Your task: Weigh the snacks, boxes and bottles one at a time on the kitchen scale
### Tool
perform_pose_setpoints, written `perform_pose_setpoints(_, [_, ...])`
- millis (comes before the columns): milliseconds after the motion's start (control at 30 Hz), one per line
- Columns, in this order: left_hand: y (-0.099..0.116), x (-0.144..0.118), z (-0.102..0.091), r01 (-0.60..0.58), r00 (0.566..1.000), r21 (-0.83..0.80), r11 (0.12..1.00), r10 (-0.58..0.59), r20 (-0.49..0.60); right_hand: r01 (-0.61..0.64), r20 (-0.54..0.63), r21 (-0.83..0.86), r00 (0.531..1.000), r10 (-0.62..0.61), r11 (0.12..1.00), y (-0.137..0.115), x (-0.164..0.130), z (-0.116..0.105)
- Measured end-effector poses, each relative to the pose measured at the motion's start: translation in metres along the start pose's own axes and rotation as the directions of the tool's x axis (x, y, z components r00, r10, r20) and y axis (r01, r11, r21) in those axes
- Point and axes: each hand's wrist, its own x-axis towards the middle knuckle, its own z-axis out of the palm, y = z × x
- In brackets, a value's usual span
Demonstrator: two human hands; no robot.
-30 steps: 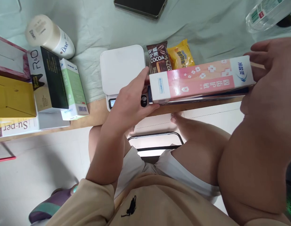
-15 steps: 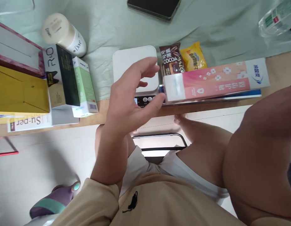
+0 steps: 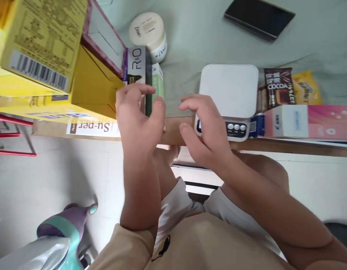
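Observation:
My left hand (image 3: 141,118) is open, with thumb and fingers curved apart, in front of a slim green-and-white box (image 3: 157,80) and a black-and-grey R&O box (image 3: 136,62). Nothing shows between its fingers, though whether it touches the boxes I cannot tell. My right hand (image 3: 208,133) is open too, thumb and fingers apart and pointing left. It hangs over the front left corner of a white kitchen scale (image 3: 229,90), hiding part of its button panel. The scale's plate bears nothing.
At left stand yellow boxes (image 3: 47,45) and a pink-edged box (image 3: 104,35). Behind is a Dove jar (image 3: 148,32). A phone (image 3: 258,18) lies at the back. Right of the scale are a cocoa snack packet (image 3: 279,88), a yellow packet (image 3: 305,86) and a pink toothpaste box (image 3: 311,122).
My view has swung left. My left hand has gone from in front of the scale to the boxes on the left, and my right hand has come into view by the scale.

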Motion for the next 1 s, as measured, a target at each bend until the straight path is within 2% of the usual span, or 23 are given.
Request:
perform_pose_setpoints(100, [-0.006,-0.003,-0.009,0.114,0.993,0.095,0.989,-0.117,0.028,-0.100,0.122,0.112,0.989,0.086,0.989,-0.002,0.013,0.027])
perform_pose_setpoints(233, [-0.008,-0.005,-0.011,0.127,0.990,0.054,0.990,-0.130,0.045,-0.229,0.208,0.174,0.959,0.191,0.958,-0.003,0.023,0.047])
perform_pose_setpoints(333, [-0.015,-0.005,-0.008,0.142,0.989,-0.012,0.990,-0.142,0.037,-0.290,0.226,0.133,0.940,0.256,0.948,0.006,0.023,0.052])
perform_pose_setpoints(500, [-0.023,-0.004,-0.004,0.181,0.970,-0.132,0.975,-0.155,0.188,-0.316,0.273,0.116,0.922,0.276,0.942,0.013,0.022,0.057])
perform_pose_setpoints(600, [-0.025,-0.002,-0.003,0.117,0.988,-0.156,0.981,-0.100,0.114,-0.306,0.258,0.091,0.926,0.275,0.948,0.003,0.027,0.059])
perform_pose_setpoints(667, [-0.025,-0.001,-0.002,0.019,0.999,-0.203,0.979,-0.008,0.053,-0.289,0.227,0.040,0.935,0.273,0.957,-0.008,0.031,0.058])
perform_pose_setpoints(767, [-0.016,-0.001,0.003,-0.131,0.991,-0.293,0.947,0.128,-0.027,-0.247,0.163,-0.095,0.952,0.260,0.964,-0.025,0.033,0.048])
perform_pose_setpoints(833, [-0.004,-0.004,0.009,-0.125,0.992,-0.339,0.932,0.120,-0.036,-0.226,0.123,-0.174,0.961,0.249,0.959,-0.034,0.032,0.035])
perform_pose_setpoints(933, [0.016,-0.011,0.025,-0.040,0.995,-0.457,0.889,0.075,0.058,-0.208,0.037,-0.249,0.974,0.224,0.946,-0.040,0.025,0.012])
perform_pose_setpoints(1000, [0.024,-0.018,0.038,-0.029,0.989,-0.538,0.843,0.104,0.110,-0.205,-0.012,-0.289,0.977,0.211,0.935,-0.040,0.019,-0.003])
